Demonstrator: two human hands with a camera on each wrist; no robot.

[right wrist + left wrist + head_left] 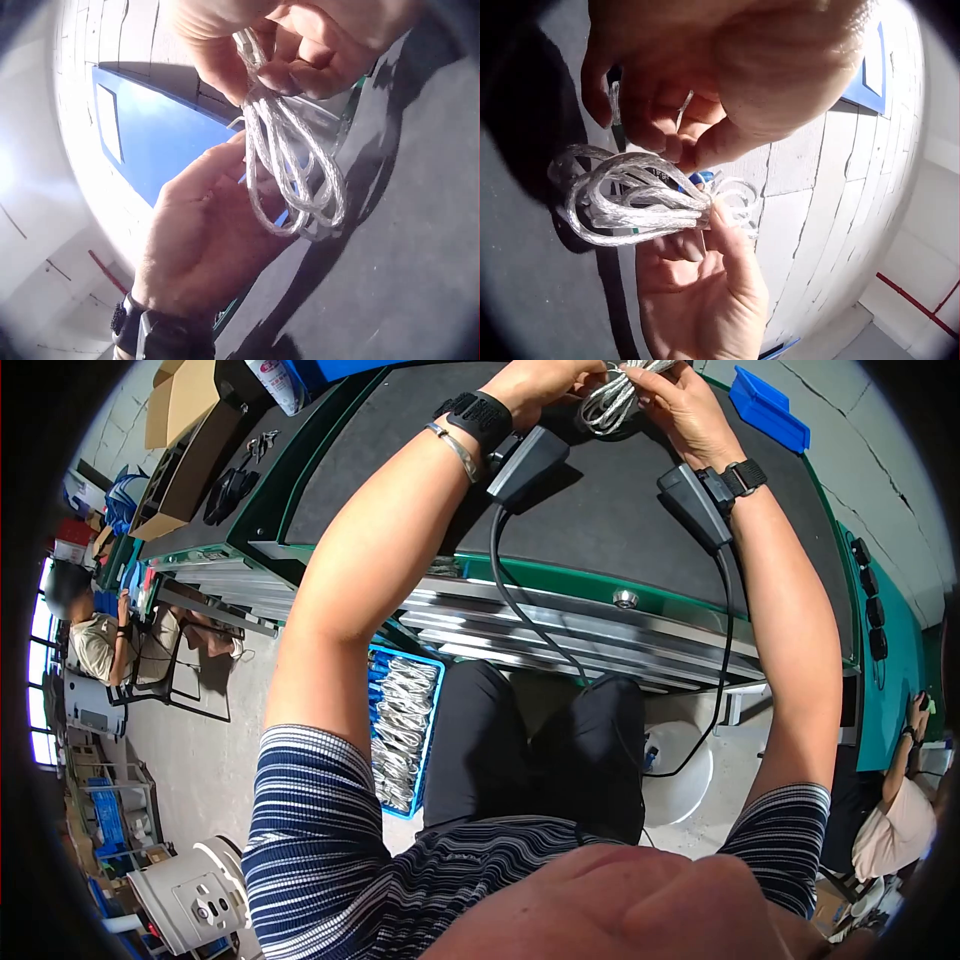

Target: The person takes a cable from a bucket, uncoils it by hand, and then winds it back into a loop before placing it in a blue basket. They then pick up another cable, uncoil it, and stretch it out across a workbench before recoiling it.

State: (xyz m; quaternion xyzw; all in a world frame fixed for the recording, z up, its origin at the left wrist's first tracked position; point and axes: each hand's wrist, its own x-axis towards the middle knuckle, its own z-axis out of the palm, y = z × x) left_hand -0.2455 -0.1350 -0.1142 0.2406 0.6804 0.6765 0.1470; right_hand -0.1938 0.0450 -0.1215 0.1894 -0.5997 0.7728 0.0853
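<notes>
Blue crate (432,735): on the floor beside the person's left knee, below the tabletop's near edge, holding rows of silver cable bundles (403,705).
Tabletop (610,540): green along the near edge; dark mat runs from there toward the hands, leaving room between the forearms.
Wrist blocks (530,465): one black block at each wrist, in from the near edge, their black leads dropping over it.
Cable coil (608,408): silver, raised above the far part of the tabletop, loops spread out from a gathered neck.
Right grip (690,420): narrow, thumb and fingers pinching the coil at that neck.
Left grip (550,385): narrow, fingers bent on a thin strand (684,109) beside the coil.
Blue bin (768,412): by the far right corner, apart from the right grip.
</notes>
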